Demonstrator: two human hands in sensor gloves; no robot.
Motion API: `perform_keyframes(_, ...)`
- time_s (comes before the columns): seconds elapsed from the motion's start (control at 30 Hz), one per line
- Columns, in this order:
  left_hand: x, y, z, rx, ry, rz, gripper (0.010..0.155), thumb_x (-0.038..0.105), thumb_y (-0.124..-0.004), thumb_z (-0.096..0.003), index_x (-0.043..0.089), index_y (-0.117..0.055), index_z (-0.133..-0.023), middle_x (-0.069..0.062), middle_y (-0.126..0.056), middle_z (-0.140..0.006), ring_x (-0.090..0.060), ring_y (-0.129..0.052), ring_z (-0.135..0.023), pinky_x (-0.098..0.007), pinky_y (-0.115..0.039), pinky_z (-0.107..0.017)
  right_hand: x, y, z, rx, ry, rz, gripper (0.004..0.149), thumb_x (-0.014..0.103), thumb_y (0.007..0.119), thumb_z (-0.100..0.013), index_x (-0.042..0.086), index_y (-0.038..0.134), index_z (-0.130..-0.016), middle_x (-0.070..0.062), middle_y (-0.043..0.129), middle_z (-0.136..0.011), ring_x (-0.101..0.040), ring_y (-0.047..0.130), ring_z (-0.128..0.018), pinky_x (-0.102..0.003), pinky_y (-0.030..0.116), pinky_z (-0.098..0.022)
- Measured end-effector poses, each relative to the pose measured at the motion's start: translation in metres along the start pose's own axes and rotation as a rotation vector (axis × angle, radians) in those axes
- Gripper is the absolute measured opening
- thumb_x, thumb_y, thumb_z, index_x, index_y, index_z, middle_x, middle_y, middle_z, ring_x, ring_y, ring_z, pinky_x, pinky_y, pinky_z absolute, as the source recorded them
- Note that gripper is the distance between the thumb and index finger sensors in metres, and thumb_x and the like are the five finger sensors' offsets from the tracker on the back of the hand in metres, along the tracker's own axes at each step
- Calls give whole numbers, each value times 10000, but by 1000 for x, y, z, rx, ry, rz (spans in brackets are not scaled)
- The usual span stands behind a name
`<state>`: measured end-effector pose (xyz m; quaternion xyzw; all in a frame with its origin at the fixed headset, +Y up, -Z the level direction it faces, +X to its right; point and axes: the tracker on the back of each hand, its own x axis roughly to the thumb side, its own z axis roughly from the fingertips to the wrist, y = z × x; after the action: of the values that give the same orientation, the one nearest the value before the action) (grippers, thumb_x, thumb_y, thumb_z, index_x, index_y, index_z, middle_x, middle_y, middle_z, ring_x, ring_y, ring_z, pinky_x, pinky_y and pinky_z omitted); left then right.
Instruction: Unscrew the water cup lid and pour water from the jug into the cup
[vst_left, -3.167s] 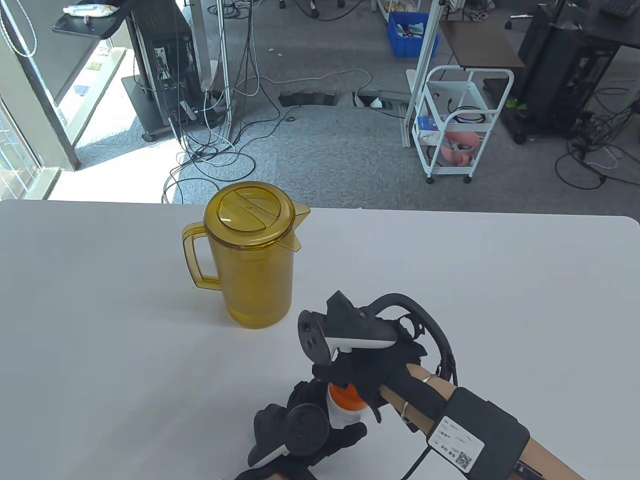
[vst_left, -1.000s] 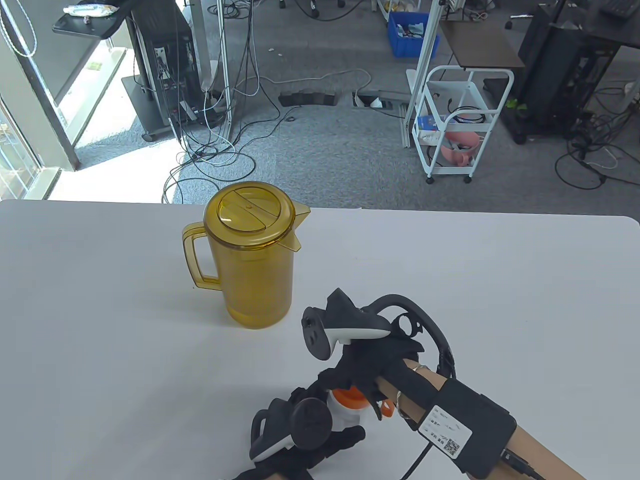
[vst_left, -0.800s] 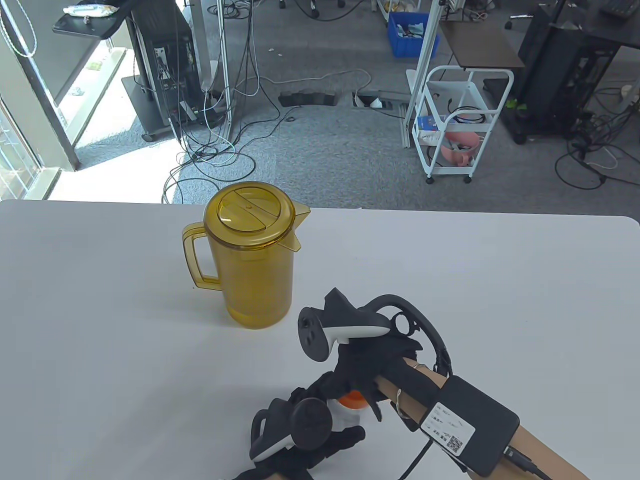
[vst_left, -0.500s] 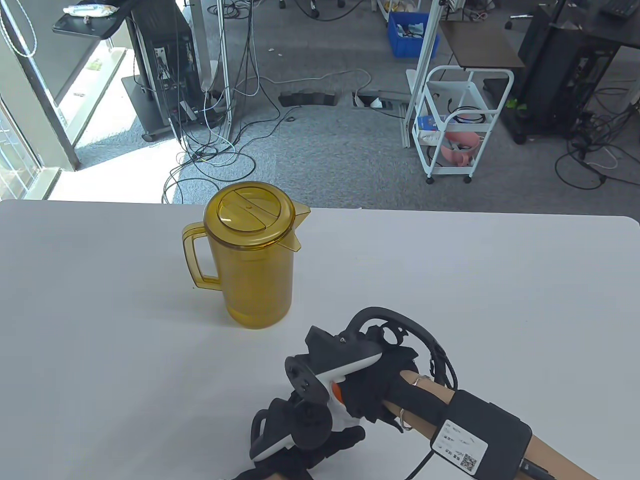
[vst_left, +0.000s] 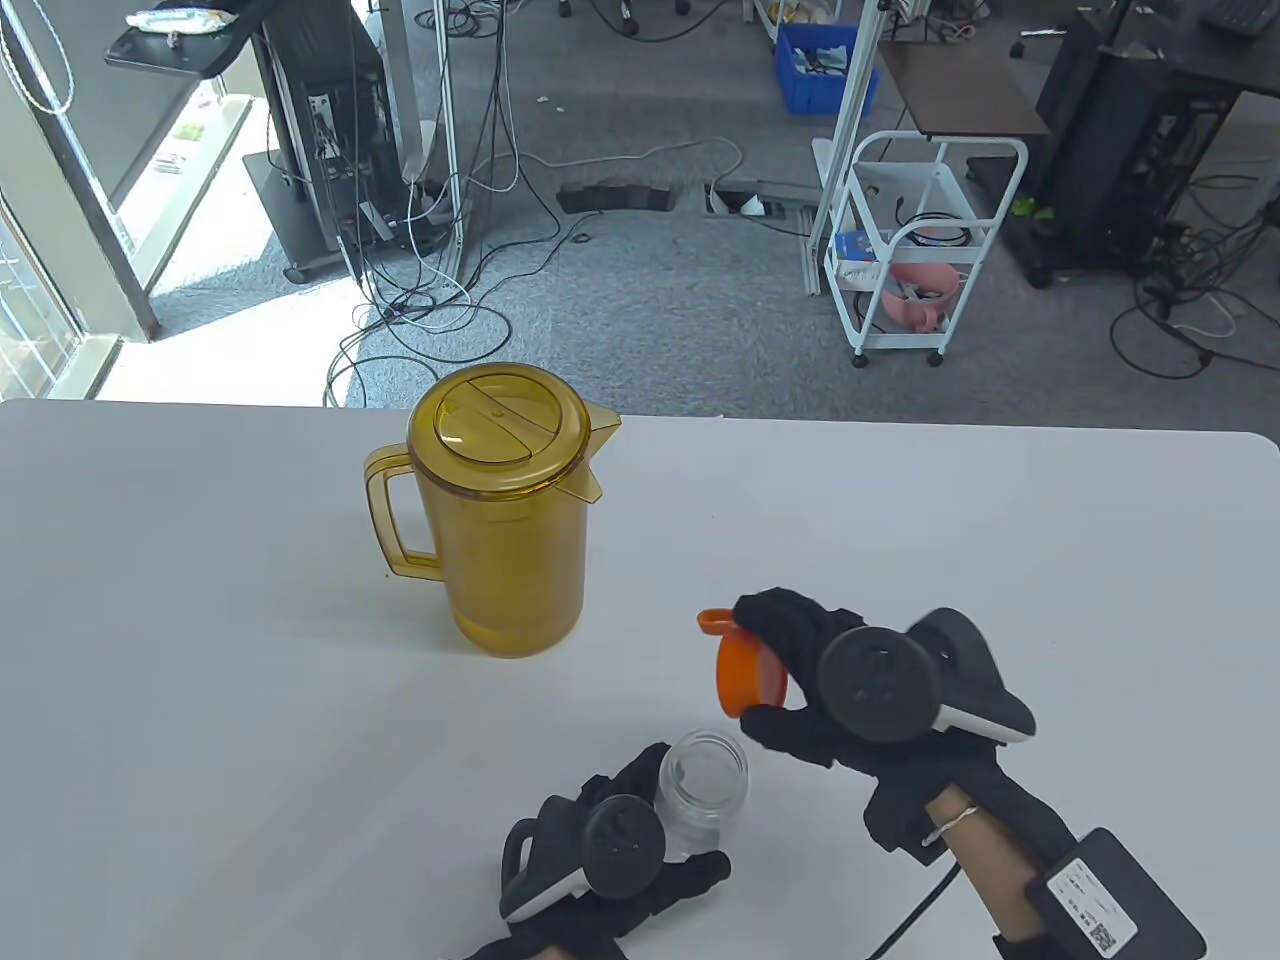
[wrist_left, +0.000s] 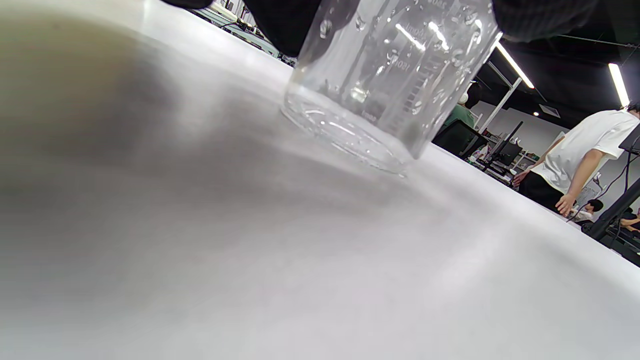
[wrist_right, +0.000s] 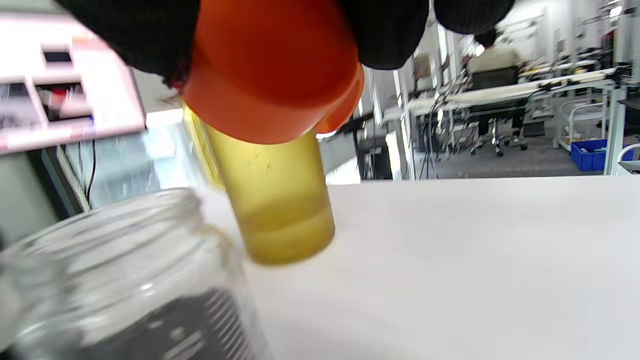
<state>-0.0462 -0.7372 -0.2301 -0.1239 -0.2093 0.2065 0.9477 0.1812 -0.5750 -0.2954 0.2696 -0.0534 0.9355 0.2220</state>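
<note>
A clear water cup (vst_left: 702, 790) (wrist_left: 390, 75) (wrist_right: 120, 280) stands uncapped near the table's front edge, and my left hand (vst_left: 640, 850) grips its body. My right hand (vst_left: 790, 680) holds the orange lid (vst_left: 745, 672) (wrist_right: 272, 70) in the air, right of and above the cup, with fingers and thumb curled round its rim. The amber jug (vst_left: 500, 520) (wrist_right: 272, 200) stands upright with its own lid on, handle to the left, spout to the right, about a hand's width behind the cup. A low level of liquid shows in the jug in the right wrist view.
The white table (vst_left: 1000, 560) spreads wide on both sides. Beyond its far edge lie a carpeted floor with cables, a white cart (vst_left: 915, 250) and a blue bin (vst_left: 825, 65). A person in a white shirt (wrist_left: 580, 160) stands far off in the left wrist view.
My right hand was twisting the orange lid on the cup; now it has lifted the lid off and carried it up and to the right. The cup stands uncapped in my left hand.
</note>
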Motion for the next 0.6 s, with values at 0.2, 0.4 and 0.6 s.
perform_keyframes(0.2,0,0,0,-4,2,0,1105,824,-489,-518,71,42,-1128,-72,-241,-1220,-222,-511,-1189,-614,-408,-863,-82,49,32,-197,315,-323,823,477,843,-478,185,410,-1114,-208,497,-1140,-503,623,-977,-723,450,-664)
perform_keyframes(0.4,0,0,0,-7,4,0,1104,824,-486,-519,71,45,-1127,-71,-240,-1220,-218,-510,-1190,-615,-408,-863,-117,85,30,-138,445,-233,855,464,843,-475,127,383,-1112,-229,484,-1134,-454,693,-947,-698,444,-677)
perform_keyframes(0.6,0,0,0,-8,5,0,1103,825,-483,-519,71,47,-1126,-71,-235,-1220,-219,-507,-1191,-614,-403,-864,-132,99,19,-95,485,-164,851,447,843,-477,127,372,-1109,-227,467,-1139,-450,690,-962,-701,423,-680)
